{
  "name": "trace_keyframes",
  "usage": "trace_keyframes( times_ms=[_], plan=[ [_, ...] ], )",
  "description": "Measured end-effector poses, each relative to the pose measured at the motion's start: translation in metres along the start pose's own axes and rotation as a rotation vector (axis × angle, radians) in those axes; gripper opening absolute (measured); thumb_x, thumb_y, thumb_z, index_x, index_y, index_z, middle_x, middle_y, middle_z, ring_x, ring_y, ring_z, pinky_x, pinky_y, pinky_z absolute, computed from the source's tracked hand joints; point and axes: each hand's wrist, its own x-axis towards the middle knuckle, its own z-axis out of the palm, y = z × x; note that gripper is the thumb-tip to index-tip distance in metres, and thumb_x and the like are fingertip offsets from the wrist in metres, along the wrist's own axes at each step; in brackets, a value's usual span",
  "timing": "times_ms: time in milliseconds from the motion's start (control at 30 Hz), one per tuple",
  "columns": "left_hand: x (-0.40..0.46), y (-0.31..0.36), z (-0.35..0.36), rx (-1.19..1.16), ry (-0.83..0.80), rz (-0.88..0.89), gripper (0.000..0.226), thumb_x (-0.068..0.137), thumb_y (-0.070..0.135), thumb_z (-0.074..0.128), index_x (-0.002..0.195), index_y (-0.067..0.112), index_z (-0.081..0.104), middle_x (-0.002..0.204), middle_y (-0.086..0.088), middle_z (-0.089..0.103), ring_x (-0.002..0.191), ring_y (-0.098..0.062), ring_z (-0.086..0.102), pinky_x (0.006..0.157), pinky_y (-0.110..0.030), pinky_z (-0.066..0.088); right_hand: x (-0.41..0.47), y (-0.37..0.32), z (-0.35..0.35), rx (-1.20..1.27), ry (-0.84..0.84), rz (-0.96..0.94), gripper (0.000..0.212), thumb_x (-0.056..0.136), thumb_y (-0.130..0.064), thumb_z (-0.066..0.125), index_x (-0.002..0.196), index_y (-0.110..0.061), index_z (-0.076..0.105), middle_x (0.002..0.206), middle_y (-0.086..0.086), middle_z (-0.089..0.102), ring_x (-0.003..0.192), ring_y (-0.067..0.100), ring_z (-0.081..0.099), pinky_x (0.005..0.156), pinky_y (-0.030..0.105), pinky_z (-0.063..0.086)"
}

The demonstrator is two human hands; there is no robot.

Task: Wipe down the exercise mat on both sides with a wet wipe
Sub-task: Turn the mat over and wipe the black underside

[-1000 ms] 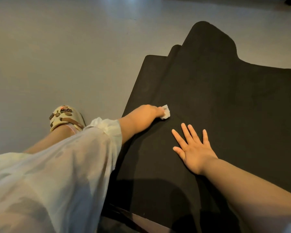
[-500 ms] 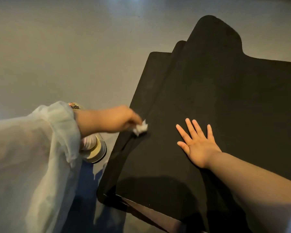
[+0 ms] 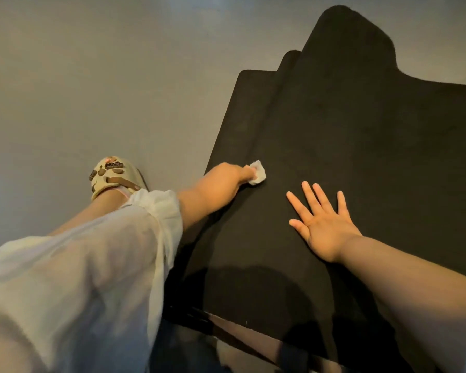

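A black exercise mat (image 3: 361, 135) lies spread on the grey floor, with a long fold or ridge running up its left part. My left hand (image 3: 226, 177) grips a small crumpled white wet wipe (image 3: 258, 173) and holds it against the mat near that ridge, close to the left edge. My right hand (image 3: 322, 224) lies flat on the mat to the right of the wipe, fingers straight and spread, palm down. A loose white sleeve covers my left forearm.
My foot in a beige sandal (image 3: 113, 176) with brown charms stands on the grey floor (image 3: 92, 76) left of the mat. The mat's near edge (image 3: 226, 321) is lifted, with a brownish underside strip showing. A shadow falls across the near part of the mat.
My left hand swept the wipe back toward the mat's left edge, then forward again to the ridge. My right hand stayed pressed flat in place.
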Motion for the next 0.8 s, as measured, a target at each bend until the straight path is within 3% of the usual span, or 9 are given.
trace_keyframes(
  times_ms=[67,133,333,433,467,533,600,700,800],
  plan=[
    [-0.024,-0.006,-0.002,-0.067,-0.079,-0.049,0.031,0.1,0.027,0.04,0.088,0.018,0.067,0.087,0.002,0.062,0.083,-0.015,0.057,0.074,-0.018,0.035,-0.001,0.0,-0.001,-0.001,-0.006,0.01,0.05,0.093,-0.056,-0.002,0.126,-0.043,-0.037,0.135,-0.007,-0.045,0.129,0.014,-0.038,0.104,0.049,-0.024],
    [-0.05,-0.006,-0.004,-0.147,-0.152,-0.144,0.034,0.098,0.038,0.043,0.084,0.02,0.068,0.081,0.01,0.061,0.083,-0.013,0.059,0.072,-0.019,0.037,-0.001,-0.001,-0.003,0.002,-0.014,0.024,0.05,0.093,-0.056,-0.002,0.126,-0.043,-0.037,0.135,-0.007,-0.044,0.133,0.016,-0.036,0.106,0.05,-0.022],
    [-0.113,-0.011,0.005,0.007,-0.317,-0.143,0.035,0.087,0.05,0.057,0.086,0.015,0.064,0.098,-0.009,0.067,0.094,-0.023,0.063,0.088,-0.032,0.046,-0.006,-0.005,-0.009,-0.007,-0.022,0.086,0.049,0.094,-0.055,0.0,0.126,-0.043,-0.035,0.147,-0.005,-0.038,0.138,0.017,-0.031,0.11,0.051,-0.017],
    [-0.143,-0.006,-0.006,-0.104,-0.382,-0.207,0.032,0.084,0.056,0.054,0.069,0.028,0.059,0.085,-0.002,0.066,0.091,-0.019,0.061,0.061,-0.018,0.041,-0.009,-0.01,-0.015,-0.026,-0.05,0.129,0.051,0.095,-0.055,0.002,0.131,-0.043,-0.033,0.15,-0.004,-0.035,0.139,0.017,-0.029,0.112,0.051,-0.012],
    [-0.152,-0.004,-0.012,-0.094,-0.452,-0.164,0.032,0.085,0.054,0.054,0.072,0.025,0.062,0.076,0.004,0.063,0.089,-0.017,0.062,0.059,-0.018,0.043,-0.011,-0.013,-0.017,-0.036,-0.06,0.146,0.052,0.096,-0.054,0.003,0.134,-0.043,-0.031,0.15,-0.004,-0.034,0.14,0.017,-0.027,0.113,0.051,-0.01],
    [-0.161,-0.005,-0.021,-0.054,-0.593,-0.035,0.029,0.089,0.045,0.052,0.089,0.02,0.067,0.076,0.008,0.059,0.092,-0.015,0.063,0.076,-0.023,0.05,-0.013,-0.02,-0.02,-0.045,-0.072,0.191,0.054,0.097,-0.053,0.005,0.138,-0.043,-0.028,0.151,-0.005,-0.032,0.141,0.018,-0.024,0.114,0.051,-0.004],
    [-0.159,0.0,-0.033,0.054,-0.704,0.13,0.021,0.095,0.03,0.049,0.101,0.021,0.067,0.085,0.015,0.056,0.089,-0.003,0.058,0.084,-0.007,0.039,-0.015,-0.026,-0.023,-0.054,-0.084,0.235,0.054,0.099,-0.051,0.008,0.14,-0.042,-0.026,0.153,-0.004,-0.03,0.143,0.018,-0.021,0.115,0.051,0.0],
    [-0.146,0.004,-0.057,0.108,-0.679,0.26,0.022,0.096,0.018,0.05,0.111,0.02,0.066,0.089,0.021,0.052,0.08,0.005,0.049,0.077,-0.001,0.033,-0.018,-0.031,-0.026,-0.049,-0.108,0.264,0.054,0.099,-0.049,0.01,0.14,-0.042,-0.025,0.154,-0.003,-0.027,0.143,0.019,-0.019,0.116,0.051,0.002],
    [-0.131,0.003,-0.085,0.051,-0.387,0.185,0.024,0.093,0.014,0.054,0.113,0.02,0.066,0.092,0.015,0.057,0.078,0.002,0.05,0.076,-0.008,0.039,-0.018,-0.029,-0.026,-0.04,-0.101,0.23,0.054,0.099,-0.051,0.009,0.141,-0.042,-0.025,0.154,-0.003,-0.026,0.144,0.02,-0.018,0.116,0.05,0.001]
  ],
)
